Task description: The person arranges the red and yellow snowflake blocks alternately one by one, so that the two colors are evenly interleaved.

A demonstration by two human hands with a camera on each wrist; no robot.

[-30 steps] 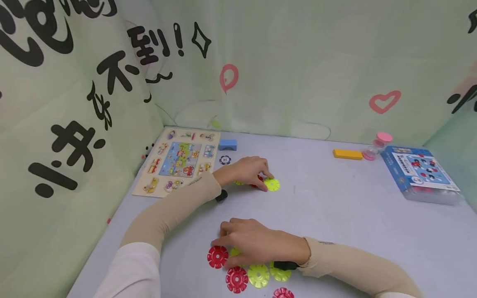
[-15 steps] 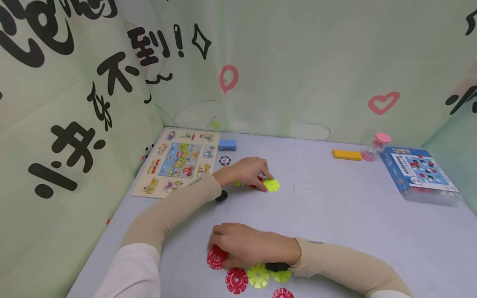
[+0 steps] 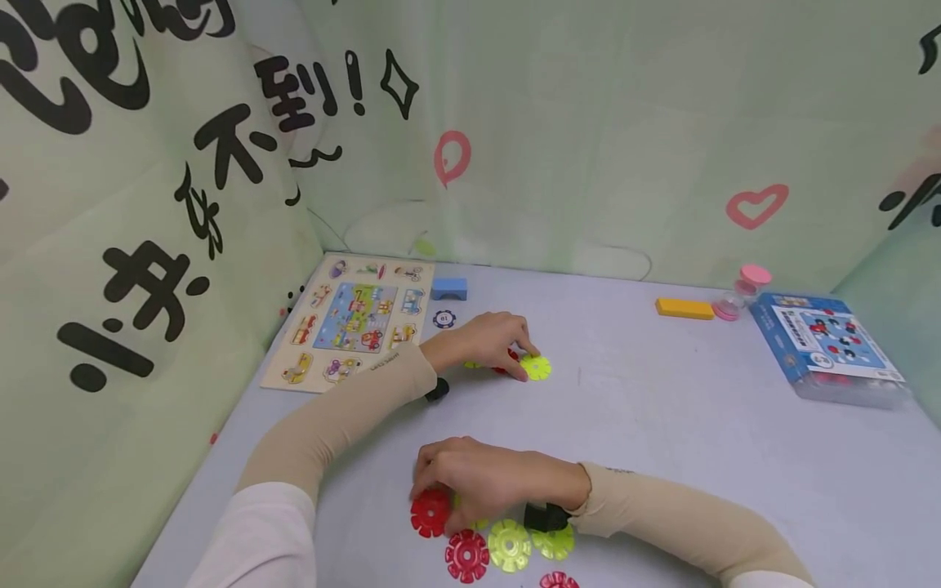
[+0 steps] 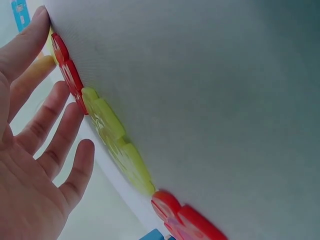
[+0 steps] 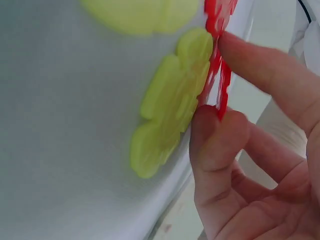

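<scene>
In the head view my right hand (image 3: 485,478) pinches a red notched plastic disc (image 3: 430,513) at the near part of the table. The right wrist view shows the red disc (image 5: 223,92) edge-on, tilted up between thumb and finger, beside a yellow-green disc (image 5: 172,100). Farther off, my left hand (image 3: 488,339) rests over a row of discs, fingers spread and fairly straight. Thumb and fingertips touch the row near a yellow disc (image 3: 535,367). In the left wrist view red discs (image 4: 70,75) and yellow-green discs (image 4: 117,145) lie in line along the fingers.
Near my right hand lie another red disc (image 3: 466,556), yellow discs (image 3: 510,545) and a partly cut-off red one (image 3: 559,581). A puzzle board (image 3: 353,318) and blue block (image 3: 449,288) stand back left. A yellow block (image 3: 684,308), hourglass (image 3: 742,292) and boxed set (image 3: 831,347) stand back right.
My right hand has shifted a little left, and its fingers have taken hold of the red disc, which now looks tilted. My left hand stays in place.
</scene>
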